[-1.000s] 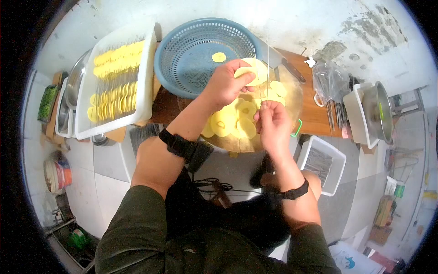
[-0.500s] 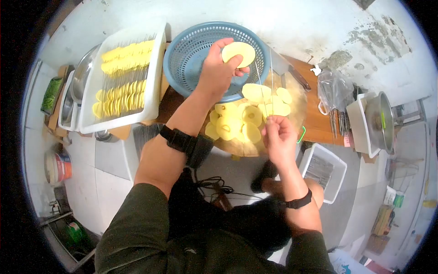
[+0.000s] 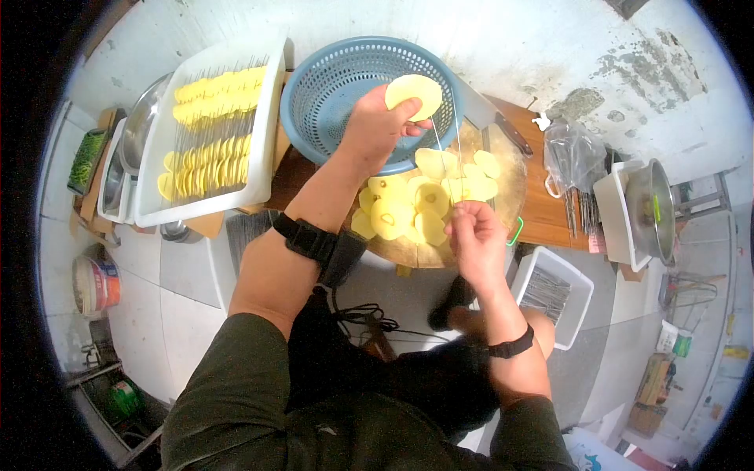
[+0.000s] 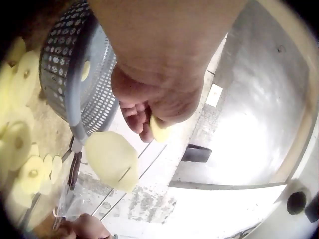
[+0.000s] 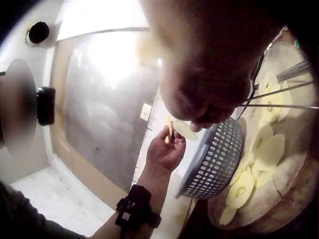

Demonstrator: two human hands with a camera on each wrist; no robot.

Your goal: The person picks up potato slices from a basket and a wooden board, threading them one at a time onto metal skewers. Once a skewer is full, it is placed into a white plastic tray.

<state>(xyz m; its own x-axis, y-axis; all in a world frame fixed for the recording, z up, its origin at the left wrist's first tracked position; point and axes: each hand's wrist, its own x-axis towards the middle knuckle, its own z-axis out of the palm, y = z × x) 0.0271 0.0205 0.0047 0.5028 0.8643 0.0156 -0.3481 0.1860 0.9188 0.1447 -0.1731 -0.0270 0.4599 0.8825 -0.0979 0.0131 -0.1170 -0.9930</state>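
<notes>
Over the colander, my left hand (image 3: 375, 129) pinches a thin round yellow potato slice (image 3: 416, 96) between thumb and fingers. My right hand (image 3: 479, 239) grips the lower end of two thin metal skewers (image 3: 458, 145) that point up toward the left hand. In the left wrist view another potato slice (image 4: 112, 159) sits on the skewers between the two hands. Below them, several loose slices (image 3: 389, 218) lie overlapping on a round wooden board (image 3: 506, 177). The right fingertips are mostly hidden in the right wrist view.
A blue-grey colander (image 3: 314, 63) stands behind the board. At the left, a white tray (image 3: 263, 169) holds rows of skewered slices. A knife (image 3: 514, 135) lies right of the board. A white bin of skewers (image 3: 577, 314) stands lower right, near a metal bowl (image 3: 664, 212).
My left hand has drawn up and left, away from the right hand, with a slice in its fingers. A slice now shows along the skewers. The skewers have tilted slightly left.
</notes>
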